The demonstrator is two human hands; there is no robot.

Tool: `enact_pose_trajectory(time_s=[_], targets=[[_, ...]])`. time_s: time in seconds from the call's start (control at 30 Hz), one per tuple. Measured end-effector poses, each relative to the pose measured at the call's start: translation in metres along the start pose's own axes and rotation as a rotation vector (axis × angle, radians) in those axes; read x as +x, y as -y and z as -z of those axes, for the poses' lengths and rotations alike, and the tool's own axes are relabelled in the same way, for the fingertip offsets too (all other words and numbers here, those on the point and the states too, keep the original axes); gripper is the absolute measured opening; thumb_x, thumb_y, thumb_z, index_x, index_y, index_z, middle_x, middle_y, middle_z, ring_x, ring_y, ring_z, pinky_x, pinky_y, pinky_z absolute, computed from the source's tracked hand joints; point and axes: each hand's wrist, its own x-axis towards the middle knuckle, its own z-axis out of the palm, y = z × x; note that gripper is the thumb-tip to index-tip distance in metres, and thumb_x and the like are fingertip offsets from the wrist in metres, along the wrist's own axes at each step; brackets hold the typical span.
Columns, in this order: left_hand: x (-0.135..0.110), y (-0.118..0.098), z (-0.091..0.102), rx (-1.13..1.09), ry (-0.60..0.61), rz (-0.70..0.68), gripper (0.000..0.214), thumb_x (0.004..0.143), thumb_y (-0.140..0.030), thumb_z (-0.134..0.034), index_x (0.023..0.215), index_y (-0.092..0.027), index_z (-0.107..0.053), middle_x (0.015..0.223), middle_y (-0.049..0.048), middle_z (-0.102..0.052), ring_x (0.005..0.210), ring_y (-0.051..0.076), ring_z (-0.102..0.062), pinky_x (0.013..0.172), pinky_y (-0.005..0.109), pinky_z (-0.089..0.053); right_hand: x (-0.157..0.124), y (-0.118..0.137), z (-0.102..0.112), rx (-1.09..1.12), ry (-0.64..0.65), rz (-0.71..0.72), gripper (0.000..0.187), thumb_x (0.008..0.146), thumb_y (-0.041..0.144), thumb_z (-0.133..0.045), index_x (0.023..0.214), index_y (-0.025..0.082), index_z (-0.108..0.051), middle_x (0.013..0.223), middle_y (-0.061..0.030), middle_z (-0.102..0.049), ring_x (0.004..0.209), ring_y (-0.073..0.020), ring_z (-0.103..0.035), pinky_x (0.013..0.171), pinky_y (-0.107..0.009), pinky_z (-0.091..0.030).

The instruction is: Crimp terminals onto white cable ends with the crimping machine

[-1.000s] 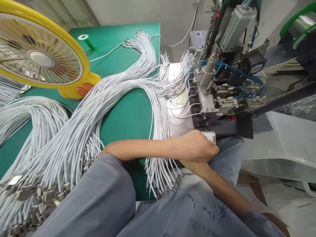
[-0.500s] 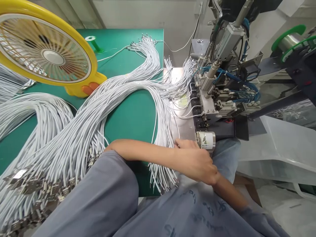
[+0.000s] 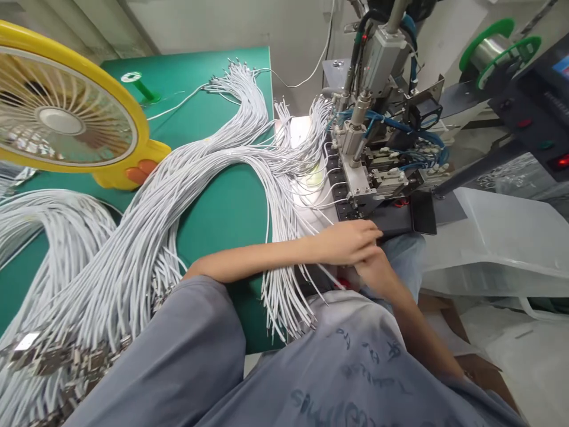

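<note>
My left hand (image 3: 349, 242) reaches across at the front edge of a bench machine (image 3: 362, 184), its fingers bent together over my right hand (image 3: 373, 264). The two hands meet, and whatever lies between their fingers is hidden. White cables (image 3: 280, 222) hang in a thick bundle under my left forearm, their bare ends (image 3: 284, 332) pointing down near my lap. Thin cables run from the bundle towards my left hand and pass beneath it. Several other cable ends sit in a row along the machine's left side.
A yellow fan (image 3: 133, 118) stands at the left on a green mat (image 3: 217, 213). Long cable bundles with metal connectors (image 3: 66, 356) lie at lower left. Behind are a green spool (image 3: 142, 88) and, at right, a wire reel (image 3: 489, 53). Translucent plastic bins (image 3: 502, 237) are at right.
Both hands have moved up and closer to the machine, and now cover the labelled metal tin seen before. My left hand's fingers have shifted right, over my right hand. The view has turned slightly.
</note>
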Motion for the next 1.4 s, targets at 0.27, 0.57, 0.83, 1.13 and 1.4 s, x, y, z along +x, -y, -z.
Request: enact_pose_trajectory(time_s=[0.27,0.57,0.83,1.13,1.4], targets=[[0.006,0.039,-0.01,-0.14,-0.149,0.018,0.03,0.093,-0.025,-0.039,0.113,-0.01,-0.055,0.089,0.0082,-0.061,0.079,0.014,-0.059,0.071,0.024,-0.047,0.022,0.002,0.019,0.624,-0.146,-0.147,0.02,0.066,0.027,-0.068,0.083,0.018,-0.06,0.073,-0.0008,-0.065,0.069,-0.0143,-0.061,0.065,-0.027,-0.05],[0.003,0.04,-0.013,-0.029,-0.462,-0.118,0.023,0.09,-0.014,-0.04,0.101,-0.015,-0.059,0.079,0.0031,-0.053,0.066,0.009,-0.051,0.058,0.02,-0.043,0.02,0.013,0.022,0.973,-0.243,-0.247,0.033,0.06,0.02,-0.072,0.09,0.022,-0.059,0.074,0.0025,-0.065,0.057,-0.0097,-0.06,0.052,-0.022,-0.049],[0.007,0.041,-0.004,-0.038,-0.52,-0.099,0.02,0.091,-0.015,-0.042,0.102,-0.015,-0.058,0.077,0.0022,-0.05,0.066,0.009,-0.051,0.057,0.02,-0.044,0.025,0.009,0.024,0.891,-0.429,-0.106,0.015,0.07,0.026,-0.067,0.084,0.021,-0.066,0.071,0.0009,-0.067,0.056,-0.009,-0.056,0.056,-0.025,-0.048],[0.007,0.038,-0.005,-0.162,-0.51,-0.126,0.016,0.089,-0.017,-0.047,0.089,-0.015,-0.063,0.075,0.0038,-0.056,0.068,0.01,-0.055,0.06,0.021,-0.047,0.028,0.005,0.017,0.865,-0.421,-0.059,0.016,0.074,0.034,-0.064,0.082,0.021,-0.068,0.07,-0.0003,-0.068,0.058,-0.0114,-0.058,0.057,-0.027,-0.049],[0.007,0.043,-0.009,-0.139,-0.509,-0.107,0.015,0.086,-0.018,-0.051,0.084,-0.015,-0.066,0.067,0.0012,-0.054,0.06,0.008,-0.051,0.054,0.019,-0.044,0.029,0.012,0.023,0.576,-0.429,-0.122,0.014,0.071,0.032,-0.066,0.068,0.019,-0.066,0.068,-0.0018,-0.064,0.061,-0.0135,-0.057,0.057,-0.027,-0.047]])
